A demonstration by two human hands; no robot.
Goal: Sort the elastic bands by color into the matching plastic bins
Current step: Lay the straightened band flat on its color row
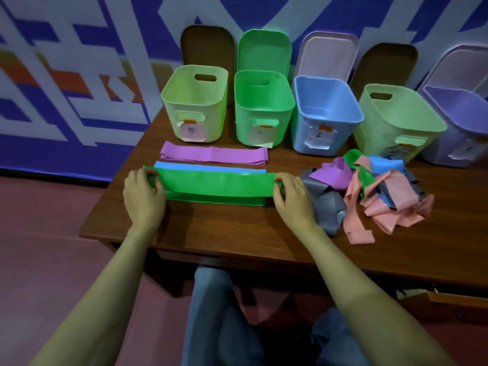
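A wall [66,75] painted in broad blue, white and orange blocks rose well beyond the fingers, and under them spread a dark desk [224,233] with a fine wood grain. Along its far edge stood five smooth plastic bins with rounded corners and slotted handles: a pale green bin [169,109] beyond the left fingers, a green bin [243,120] between the two hands' lines, a blue bin [303,122] beyond the right fingers, then a yellow-green bin [383,128] and a purple bin [449,143] farther right. Flat lids [264,48] leaned upright behind them. Just right of the right fingers lay a crumpled heap [369,196] of thin rubbery bands in grey, salmon, purple, blue and green, touching that hand. The green band [219,184], a glossy flat strip, ran straight between the two hands, low over the desk. Beyond it lay a purple band [214,155], folded flat, and nearer, partly under the green one's far edge, a blue band [206,166]. The left hand [144,196] had its fingers [155,182] pinched round the band's left end; the right hand [291,196] had its fingers [280,192] curled round the right end. Small paper labels [191,130] hung on the bins' fronts.
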